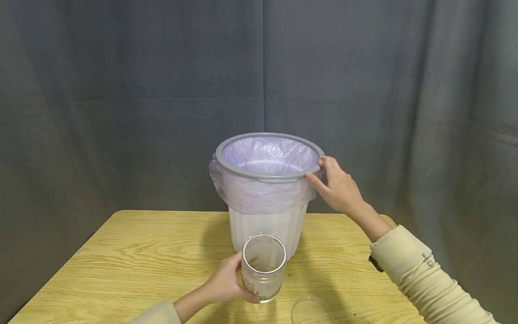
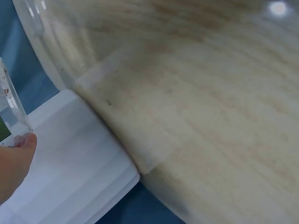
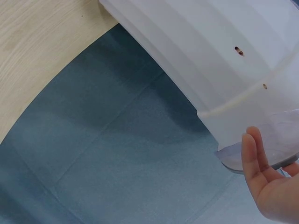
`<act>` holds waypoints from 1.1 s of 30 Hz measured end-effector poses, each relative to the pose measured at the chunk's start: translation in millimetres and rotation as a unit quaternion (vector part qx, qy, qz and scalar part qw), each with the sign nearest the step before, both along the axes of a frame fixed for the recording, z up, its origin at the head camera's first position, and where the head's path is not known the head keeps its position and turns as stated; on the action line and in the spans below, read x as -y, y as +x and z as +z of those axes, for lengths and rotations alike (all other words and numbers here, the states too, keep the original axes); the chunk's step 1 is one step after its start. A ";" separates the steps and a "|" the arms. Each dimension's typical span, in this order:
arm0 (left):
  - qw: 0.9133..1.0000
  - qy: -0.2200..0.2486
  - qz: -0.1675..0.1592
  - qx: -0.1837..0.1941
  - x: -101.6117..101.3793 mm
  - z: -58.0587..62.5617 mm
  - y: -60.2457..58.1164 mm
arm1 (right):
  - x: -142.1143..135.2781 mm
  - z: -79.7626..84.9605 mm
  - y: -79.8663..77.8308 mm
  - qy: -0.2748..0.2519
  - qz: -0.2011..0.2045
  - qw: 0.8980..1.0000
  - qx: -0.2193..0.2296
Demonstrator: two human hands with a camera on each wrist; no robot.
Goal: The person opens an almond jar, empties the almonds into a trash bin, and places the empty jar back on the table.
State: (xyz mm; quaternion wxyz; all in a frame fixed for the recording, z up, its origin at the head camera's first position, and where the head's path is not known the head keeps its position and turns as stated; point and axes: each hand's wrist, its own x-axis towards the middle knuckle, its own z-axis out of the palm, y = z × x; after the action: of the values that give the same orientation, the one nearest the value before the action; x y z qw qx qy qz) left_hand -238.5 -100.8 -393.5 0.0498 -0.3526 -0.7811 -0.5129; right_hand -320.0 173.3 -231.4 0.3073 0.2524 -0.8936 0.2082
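A white trash bin [image 1: 267, 229] with a grey rim ring [image 1: 279, 173] stands on the table. A thin purple bin liner [image 1: 263, 193] lines it and hangs over its outside. My right hand [image 1: 340, 184] grips the rim at the right, with fingers against the liner's outside in the right wrist view. In front of the bin, my left hand [image 1: 226, 279] holds a clear jar [image 1: 265, 281] around its left side. The jar's mouth is uncovered, lettering marks its wall, and something green shows at its bottom. In the left wrist view only part of this hand appears.
A clear round disc, lid-like [image 1: 310, 310], lies on the wood-grain table [image 1: 141, 252] near the front edge. Dark specks dot the tabletop. Grey curtains [image 1: 162, 103] hang behind the table. The bin has small holes in its wall in the right wrist view.
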 end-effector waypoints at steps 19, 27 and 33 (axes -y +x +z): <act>0.999 -0.029 -0.037 0.024 -1.2 -21.8 -0.8 | 0.0 -0.8 -1.0 -0.007 0.000 1.000 -0.007; 0.998 -0.025 -0.051 0.012 -2.6 -26.1 -1.5 | 0.5 -0.4 -0.6 -0.007 -0.004 1.000 -0.007; 0.998 -0.045 -0.041 0.019 -3.4 -31.1 -0.8 | 0.1 -0.6 0.4 -0.004 -0.008 1.000 -0.003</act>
State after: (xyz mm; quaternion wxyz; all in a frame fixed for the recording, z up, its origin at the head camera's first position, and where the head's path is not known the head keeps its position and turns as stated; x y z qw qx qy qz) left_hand -239.4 -97.4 -424.6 -0.0020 -0.3764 -0.7891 -0.4854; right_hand -319.6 173.2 -232.0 0.3123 0.2448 -0.8937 0.2091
